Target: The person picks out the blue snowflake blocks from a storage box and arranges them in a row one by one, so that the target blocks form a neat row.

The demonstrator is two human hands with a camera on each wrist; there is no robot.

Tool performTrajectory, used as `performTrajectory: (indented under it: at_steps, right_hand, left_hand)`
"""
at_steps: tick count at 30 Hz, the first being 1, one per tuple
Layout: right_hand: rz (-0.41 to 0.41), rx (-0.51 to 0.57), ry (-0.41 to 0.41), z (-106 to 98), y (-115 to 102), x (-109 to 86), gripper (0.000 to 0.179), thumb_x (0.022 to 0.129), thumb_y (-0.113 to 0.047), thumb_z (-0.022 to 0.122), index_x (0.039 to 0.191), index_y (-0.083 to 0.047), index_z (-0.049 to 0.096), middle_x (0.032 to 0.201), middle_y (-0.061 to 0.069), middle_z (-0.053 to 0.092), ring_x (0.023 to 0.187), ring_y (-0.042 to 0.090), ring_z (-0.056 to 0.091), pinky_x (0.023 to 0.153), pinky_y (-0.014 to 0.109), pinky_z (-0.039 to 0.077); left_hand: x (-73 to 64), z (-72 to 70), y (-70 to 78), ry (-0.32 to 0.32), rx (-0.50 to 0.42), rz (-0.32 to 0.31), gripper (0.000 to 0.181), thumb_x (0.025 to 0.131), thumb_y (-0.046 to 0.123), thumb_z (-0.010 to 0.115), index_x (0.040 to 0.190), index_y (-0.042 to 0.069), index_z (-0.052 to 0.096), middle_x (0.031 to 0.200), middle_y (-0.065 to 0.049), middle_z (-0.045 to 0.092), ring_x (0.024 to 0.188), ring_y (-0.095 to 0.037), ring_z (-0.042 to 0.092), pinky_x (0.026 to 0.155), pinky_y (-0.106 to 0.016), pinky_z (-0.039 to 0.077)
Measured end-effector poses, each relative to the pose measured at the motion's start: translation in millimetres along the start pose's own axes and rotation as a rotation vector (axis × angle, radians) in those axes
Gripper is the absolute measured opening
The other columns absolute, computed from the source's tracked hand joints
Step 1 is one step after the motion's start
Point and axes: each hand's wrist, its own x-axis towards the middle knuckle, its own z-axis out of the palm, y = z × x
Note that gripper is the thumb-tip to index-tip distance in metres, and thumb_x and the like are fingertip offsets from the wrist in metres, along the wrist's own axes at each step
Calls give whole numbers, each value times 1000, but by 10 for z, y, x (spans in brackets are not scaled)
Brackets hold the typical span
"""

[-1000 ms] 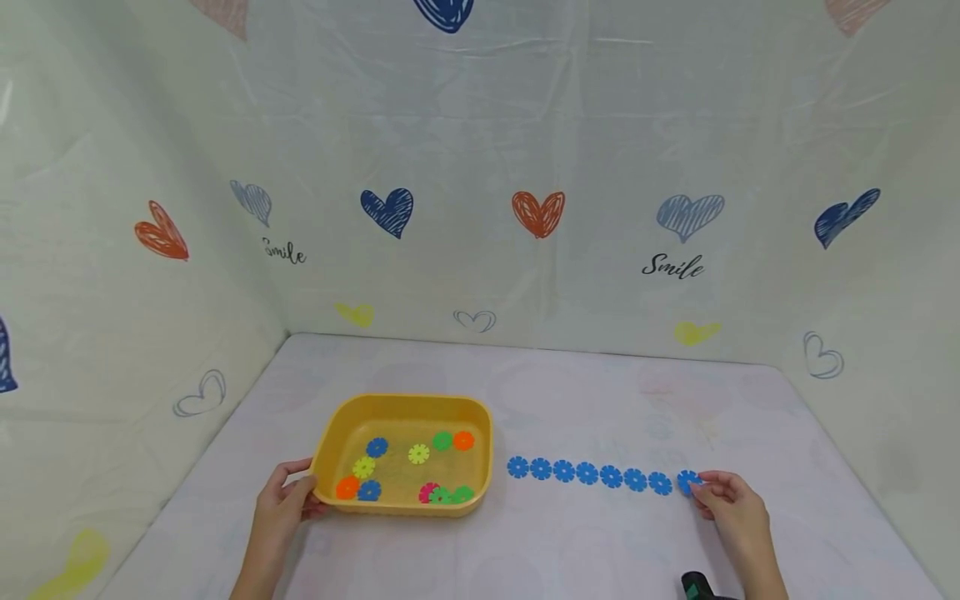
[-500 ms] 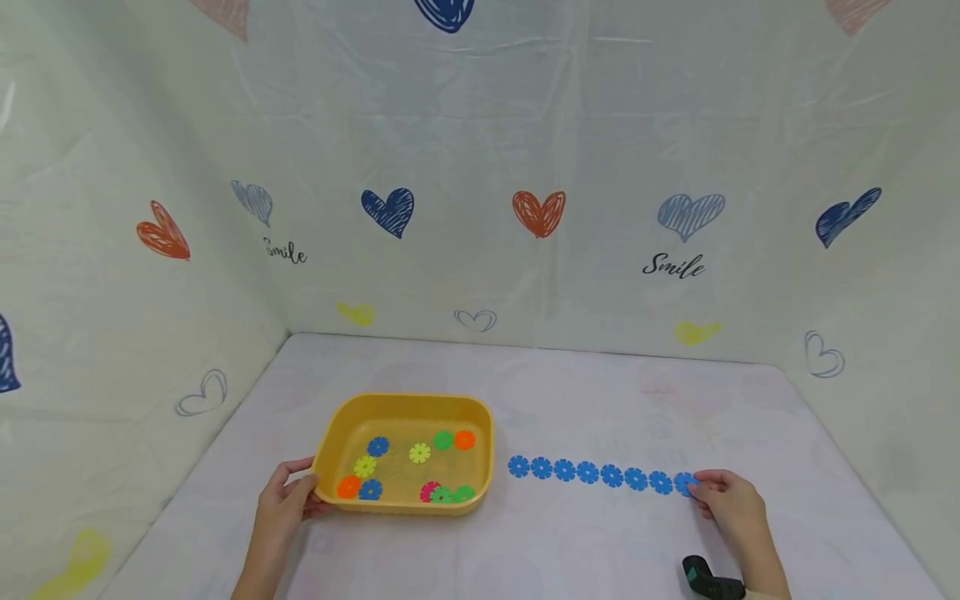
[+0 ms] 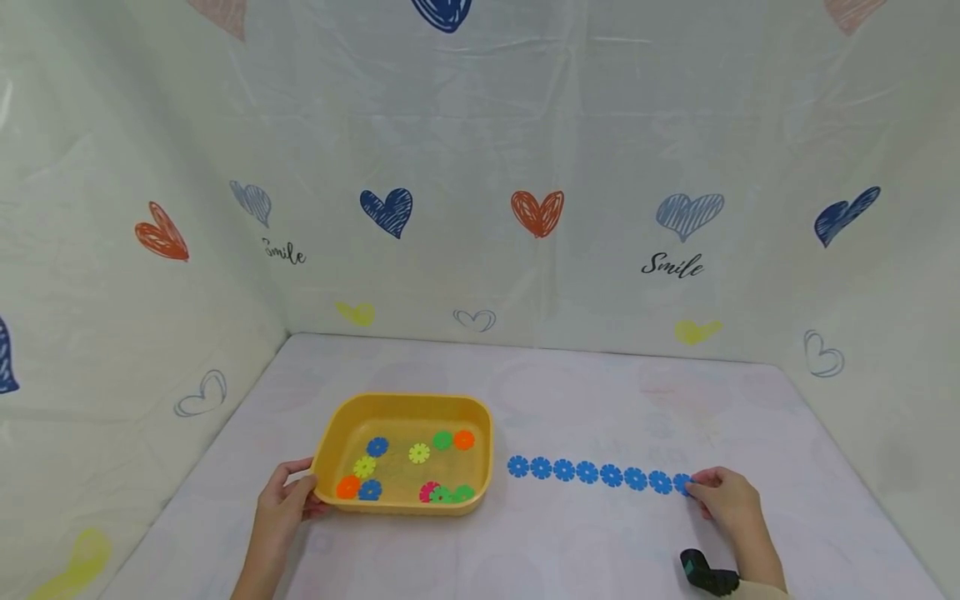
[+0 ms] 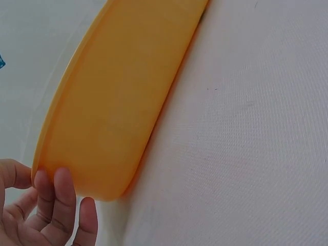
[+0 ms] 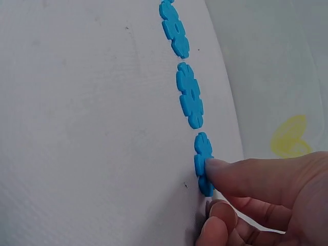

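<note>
My left hand (image 3: 281,503) grips the near left rim of a yellow plastic tub (image 3: 408,410), thumb and fingers around its edge. In the left wrist view the tub's outer wall (image 4: 115,92) fills the middle. On the right, my right hand (image 3: 731,504) pinches a blue snowflake disc (image 5: 202,148) at the right end of a row. Its thumb lies over the disc's edge, while the index fingertip is partly hidden. The other blue snowflake discs (image 3: 587,472) lie flat in a line, with small gaps between them.
Loose snowflake discs lie inside the tub, among them a yellow one (image 3: 418,453), an orange one (image 3: 463,440) and a blue one (image 3: 377,447). A black device (image 3: 707,573) is at my right wrist. A heart-printed curtain (image 3: 600,275) stands behind the white table (image 3: 570,550).
My right hand has moved slightly left with the blue snowflake disc, bringing it closer to the row's end. My left hand and the tub stay put.
</note>
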Motion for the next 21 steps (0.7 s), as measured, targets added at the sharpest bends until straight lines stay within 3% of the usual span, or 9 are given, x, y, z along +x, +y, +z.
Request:
performTrajectory:
  at_steps: [5,15,21]
  right_hand:
    - [1,3,-1,4,21,12,32,88,-12,59,109,10,49,79,14,55,63,17,51,56,27,45]
    - [5,1,-11,0,-13,-19,31,88,-11,57,108,10,49,76,13,54,62,17,51,55,28,43]
    - [-7,0,18,-6,-45,-79,34,89,-16,56,108,10,47,76,14,55,58,15,50,53,27,42]
  left_hand:
    - [-52,5,75,-8,1,-6,37,92,17,45,127,5,41,73,4,66,61,-16,63,56,-19,53]
    - [81,21,-80,15,10,-9,37,93,19,46,127,7,42,73,2,66,61,-17,63,59,-22,54]
    - [-57,11,77,-12,-2,1,36,92,17,46,125,4,42,72,2,66,60,-17,63,58,-22,54]
